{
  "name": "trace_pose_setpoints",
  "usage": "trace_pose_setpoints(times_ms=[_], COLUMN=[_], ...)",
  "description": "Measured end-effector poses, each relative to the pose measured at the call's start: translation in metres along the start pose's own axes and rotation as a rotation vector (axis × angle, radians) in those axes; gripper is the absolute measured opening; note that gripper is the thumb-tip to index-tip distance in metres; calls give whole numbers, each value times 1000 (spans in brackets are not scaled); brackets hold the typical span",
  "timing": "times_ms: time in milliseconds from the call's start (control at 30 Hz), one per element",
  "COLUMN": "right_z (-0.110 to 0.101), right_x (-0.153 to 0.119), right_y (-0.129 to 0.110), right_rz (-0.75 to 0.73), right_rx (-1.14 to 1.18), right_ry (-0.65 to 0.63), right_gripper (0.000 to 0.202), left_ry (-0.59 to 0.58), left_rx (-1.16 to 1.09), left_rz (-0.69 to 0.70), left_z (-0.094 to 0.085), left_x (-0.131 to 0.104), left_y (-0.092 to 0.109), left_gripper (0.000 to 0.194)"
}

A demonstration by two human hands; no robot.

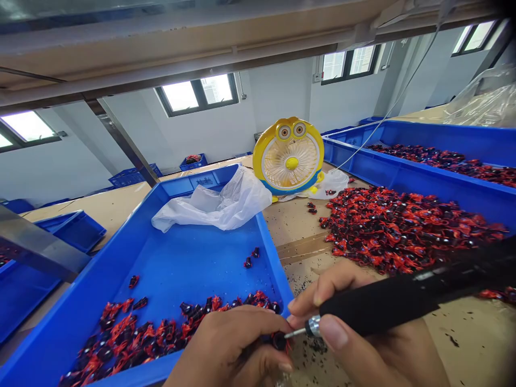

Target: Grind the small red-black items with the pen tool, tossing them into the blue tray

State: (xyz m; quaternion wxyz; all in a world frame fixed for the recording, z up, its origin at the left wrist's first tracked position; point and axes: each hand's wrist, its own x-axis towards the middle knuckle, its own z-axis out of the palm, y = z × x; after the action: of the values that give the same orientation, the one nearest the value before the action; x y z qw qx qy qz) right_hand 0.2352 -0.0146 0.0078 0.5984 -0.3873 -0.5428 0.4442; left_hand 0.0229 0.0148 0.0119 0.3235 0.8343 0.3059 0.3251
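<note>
My right hand (363,328) is wrapped round a black electric screwdriver (371,303), its thin bit pointing left. Between the thumb and fingers of my left hand (231,344) is a small black and red part (279,339), mostly covered by the fingers. The bit's tip meets this part; whether it sits inside a screw cannot be made out. Just beyond my left hand, many similar red and black parts (161,338) lie in the near end of a blue tray (278,263). A large heap of them (403,226) rests on the table behind my right hand.
A yellow toy-shaped fan (292,161) stands behind the tray. White plastic sheeting (217,207) drapes over the tray's far end. Another blue tray (435,180) with more parts is at the right. Dark scraps dot the cardboard-covered table (463,333). A metal post (121,142) rises at left.
</note>
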Motion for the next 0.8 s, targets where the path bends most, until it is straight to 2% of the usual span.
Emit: trace_pose_setpoints(times_ms=[200, 367, 467, 533, 800], right_z=[-8, -4, -5, -6, -12], right_x=[2, 2, 5, 5, 4], right_y=[6, 6, 4, 2, 0], right_rz=[-27, -42, -132, -155, -89], right_rx=[21, -16, -183, -280, -470], right_ry=[-211, -111, -135, -179, -271], right_gripper=[14, 10, 13, 10, 8], left_ry=[-12, -15, -34, -35, -42], left_rx=[5, 28, -14, -28, 22], left_rz=[-42, -57, -64, -74, -67], left_z=[-1, -3, -4, -3, 0], left_x=[-3, -2, -3, -4, -8], left_y=[2, 2, -2, -4, -4], left_gripper=[8, 16, 24, 22, 13])
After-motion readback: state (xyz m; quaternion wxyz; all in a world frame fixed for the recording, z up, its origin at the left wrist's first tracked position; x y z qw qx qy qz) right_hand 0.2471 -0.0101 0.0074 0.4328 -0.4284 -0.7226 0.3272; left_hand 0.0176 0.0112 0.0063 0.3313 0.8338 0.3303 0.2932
